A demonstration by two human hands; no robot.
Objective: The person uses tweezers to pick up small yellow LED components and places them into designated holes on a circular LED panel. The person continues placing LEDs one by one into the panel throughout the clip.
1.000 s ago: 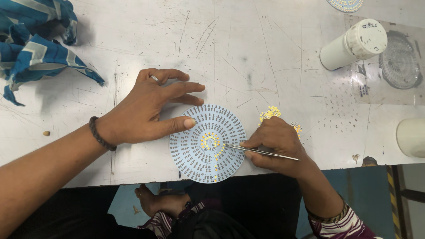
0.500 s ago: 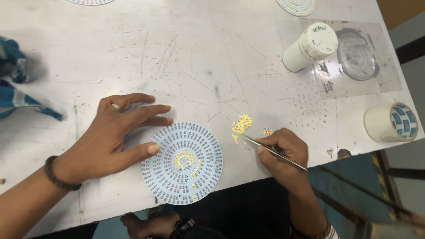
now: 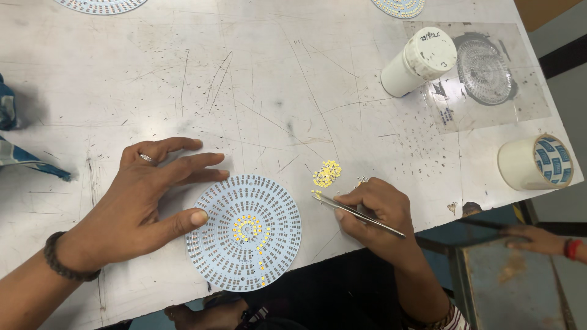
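Surface: scratched white worktable (image 3: pixel 263 79), seen from above.
Left hand (image 3: pixel 143 205): flat on the table, fingers spread wide, thumb tip pressing the left edge of the round circuit board (image 3: pixel 244 232); it grips nothing.
Circuit board: pale blue disc at the table's near edge, a few small yellow chips set near its centre.
Right hand (image 3: pixel 376 214): fingers pinched narrowly around thin metal tweezers (image 3: pixel 358 212).
Change: a second ago the tweezer tips were over the board; now they point at the pile of yellow chips (image 3: pixel 326 173) just right of it, likely fetching another.
Nearby: white tubs (image 3: pixel 419 61), tape roll (image 3: pixel 537 162).
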